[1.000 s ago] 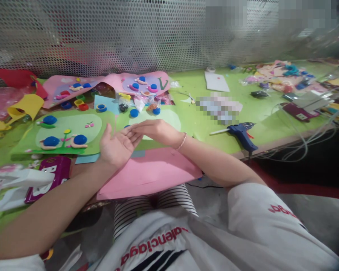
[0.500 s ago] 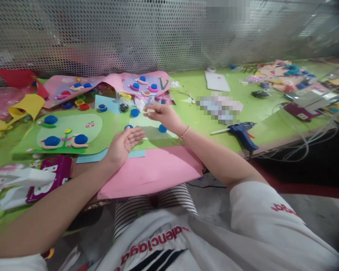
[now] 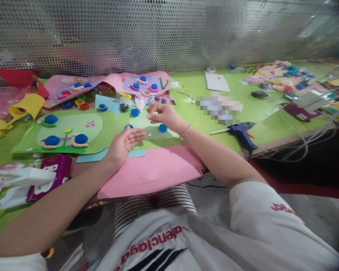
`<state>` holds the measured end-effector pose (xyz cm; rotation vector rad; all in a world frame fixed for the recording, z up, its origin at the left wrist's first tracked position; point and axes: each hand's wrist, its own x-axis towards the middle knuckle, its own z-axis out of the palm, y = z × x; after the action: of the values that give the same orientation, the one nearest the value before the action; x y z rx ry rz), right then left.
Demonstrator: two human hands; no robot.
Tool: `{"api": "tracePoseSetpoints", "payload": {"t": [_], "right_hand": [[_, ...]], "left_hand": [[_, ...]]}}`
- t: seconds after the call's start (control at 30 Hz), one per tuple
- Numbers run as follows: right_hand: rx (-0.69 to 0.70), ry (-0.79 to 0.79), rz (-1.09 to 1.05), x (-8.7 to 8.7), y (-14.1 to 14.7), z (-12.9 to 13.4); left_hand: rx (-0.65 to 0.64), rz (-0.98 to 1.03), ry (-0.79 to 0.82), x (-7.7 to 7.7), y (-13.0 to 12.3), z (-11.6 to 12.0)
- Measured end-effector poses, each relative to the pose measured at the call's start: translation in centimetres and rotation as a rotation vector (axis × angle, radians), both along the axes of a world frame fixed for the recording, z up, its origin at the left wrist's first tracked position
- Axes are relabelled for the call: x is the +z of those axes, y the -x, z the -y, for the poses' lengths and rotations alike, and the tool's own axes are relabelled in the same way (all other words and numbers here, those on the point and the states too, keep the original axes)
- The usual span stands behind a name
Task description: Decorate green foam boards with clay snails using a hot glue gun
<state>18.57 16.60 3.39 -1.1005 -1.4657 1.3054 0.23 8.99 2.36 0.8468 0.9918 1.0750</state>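
My left hand (image 3: 127,143) lies palm up with its fingers stretched out, at the front of a green craft sheet, and holds nothing. My right hand (image 3: 164,116) is over the same sheet with thumb and fingers pressed together; whatever may be between them is too small to tell. Below my right hand is a blue clay disc (image 3: 163,128). Another blue disc (image 3: 135,112) sits to its upper left, and a third (image 3: 129,127) is partly hidden behind my left fingertips. A small pale piece (image 3: 149,134) lies between the hands.
Finished snail pictures (image 3: 64,131) lie at the left and back. Pink sheets (image 3: 155,169) hang over the front edge. A blue glue gun (image 3: 243,136) lies right of my right arm. A purple case (image 3: 49,177) with white plugs is at the left, cables at the right.
My right hand has shifted slightly right and its fingers have curled closer together. The small pale piece now shows on the sheet. My left hand has hardly moved.
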Motion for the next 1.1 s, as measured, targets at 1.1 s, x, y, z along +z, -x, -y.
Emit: {"api": "tracePoseSetpoints", "payload": {"t": [1.1], "right_hand": [[0.021,0.116,-0.246,0.27,-0.46,0.01]], "left_hand": [[-0.015,0.017,-0.005,-0.32,0.12,-0.23]]}}
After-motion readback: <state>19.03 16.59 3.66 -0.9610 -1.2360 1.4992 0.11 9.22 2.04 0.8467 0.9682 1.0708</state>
